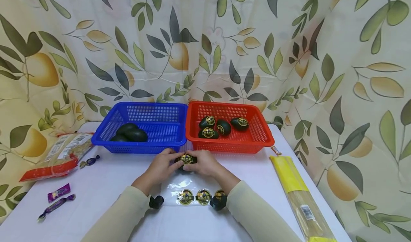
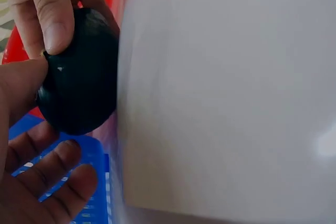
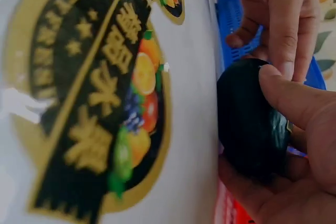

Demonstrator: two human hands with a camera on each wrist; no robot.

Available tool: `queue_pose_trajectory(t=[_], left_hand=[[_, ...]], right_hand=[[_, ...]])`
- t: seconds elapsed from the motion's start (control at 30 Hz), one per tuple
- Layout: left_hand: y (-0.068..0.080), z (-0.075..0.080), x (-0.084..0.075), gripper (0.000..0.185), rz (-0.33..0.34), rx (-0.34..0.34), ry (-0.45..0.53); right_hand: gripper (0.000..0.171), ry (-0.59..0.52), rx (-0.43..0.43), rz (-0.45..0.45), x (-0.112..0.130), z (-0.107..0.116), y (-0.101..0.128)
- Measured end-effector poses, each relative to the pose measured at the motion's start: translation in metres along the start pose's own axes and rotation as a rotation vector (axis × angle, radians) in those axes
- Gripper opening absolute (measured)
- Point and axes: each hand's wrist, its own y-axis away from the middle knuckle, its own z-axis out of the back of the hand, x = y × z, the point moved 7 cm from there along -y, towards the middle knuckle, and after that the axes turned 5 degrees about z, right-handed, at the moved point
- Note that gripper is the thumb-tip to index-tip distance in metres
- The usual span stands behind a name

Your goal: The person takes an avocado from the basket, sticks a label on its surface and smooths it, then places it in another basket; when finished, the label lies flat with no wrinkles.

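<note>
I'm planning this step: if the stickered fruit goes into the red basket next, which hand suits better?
Probably the right hand: it grips the fruit, and the red basket stands ahead on that side. The left hand touches the fruit too, but sits before the blue basket.

And look at that dark fruit (image 2: 81, 90), smooth-skinned with a soft gloss! The clear plastic sheet (image 1: 194, 182) flashes shiny (its gold labels (image 1: 203, 197) gleam almost like foil). Blue basket (image 1: 163, 149), red basket (image 1: 229, 147): smooth, faintly glossy plastic. Sweet wrappers (image 1: 59, 192) glint; the cloth sleeves (image 1: 120, 213) look matt, as does the worktop (image 1: 106, 192).
</note>
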Motion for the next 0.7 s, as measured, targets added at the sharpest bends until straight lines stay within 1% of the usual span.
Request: queue_pose_trajectory(t=[0.1,0.2,0.33,0.43,0.47,0.5,0.57,0.7], left_hand=[[-0.001,0.000,-0.001,0.043,-0.009,-0.007,-0.011],[-0.001,0.000,0.000,0.042,0.021,-0.016,0.006],[-0.002,-0.002,0.002,0.041,0.074,-0.022,0.046],[-0.002,-0.002,0.001,0.040,0.089,-0.022,0.080],[-0.002,-0.002,0.001,0.040,0.095,-0.020,0.104],[-0.002,-0.003,0.001,0.039,0.104,-0.016,0.137],[-0.001,-0.003,0.001,0.039,0.137,-0.002,0.252],[-0.001,-0.007,0.003,0.042,0.260,0.046,0.561]], right_hand=[[0.066,0.034,0.022,-0.001,0.002,-0.002,-0.003],[0.063,0.045,0.034,-0.006,0.005,-0.003,-0.006],[0.063,0.031,0.044,-0.008,0.005,-0.002,-0.008],[0.063,0.008,0.046,0.001,0.000,0.000,-0.008],[0.062,-0.002,0.045,0.002,-0.002,0.001,-0.006],[0.062,-0.019,0.046,0.005,-0.003,0.004,-0.004],[0.060,-0.060,0.055,0.005,-0.007,0.012,0.004],[0.056,-0.142,0.113,-0.001,-0.010,0.041,0.030]])
